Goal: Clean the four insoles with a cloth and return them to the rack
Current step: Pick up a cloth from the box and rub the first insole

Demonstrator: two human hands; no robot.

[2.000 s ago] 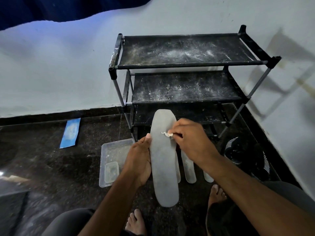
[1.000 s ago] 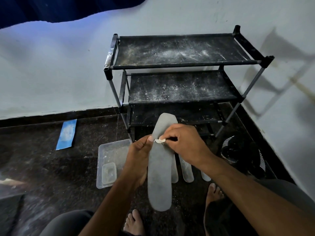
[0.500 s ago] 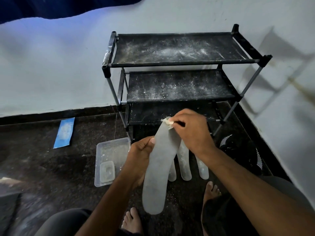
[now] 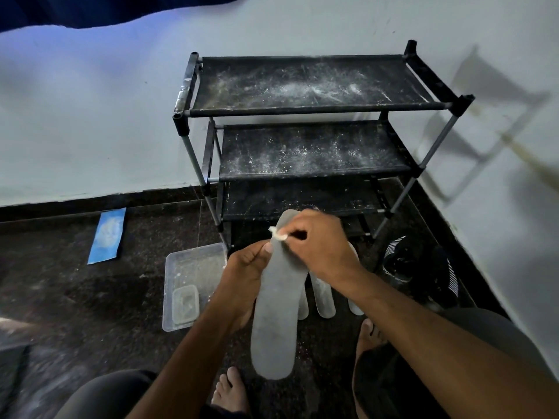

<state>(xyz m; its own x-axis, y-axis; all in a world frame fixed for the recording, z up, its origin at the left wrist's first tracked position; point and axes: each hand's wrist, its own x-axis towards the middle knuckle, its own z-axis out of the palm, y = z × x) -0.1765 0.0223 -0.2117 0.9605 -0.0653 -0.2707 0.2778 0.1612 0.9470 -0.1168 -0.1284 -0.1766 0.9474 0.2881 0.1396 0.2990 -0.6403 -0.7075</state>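
A long grey insole (image 4: 276, 313) is held upright in front of me. My left hand (image 4: 245, 273) grips its left edge near the middle. My right hand (image 4: 320, 246) pinches a small white cloth (image 4: 278, 234) against the insole's upper part. Behind it, three more grey insoles (image 4: 323, 297) lie on the dark floor, partly hidden by my hands. The black three-tier rack (image 4: 311, 110) stands against the wall, its shelves dusted with white powder and bare.
A clear plastic tray (image 4: 193, 267) with a small tub (image 4: 185, 303) inside sits on the floor at the left. A blue sheet (image 4: 107, 235) lies near the wall. Dark shoes (image 4: 417, 267) rest right of the rack. My bare feet (image 4: 230, 391) are below.
My right hand with the cloth went up to the insole's tip and has come back down a little. The insole tilted right, then returned nearer upright.
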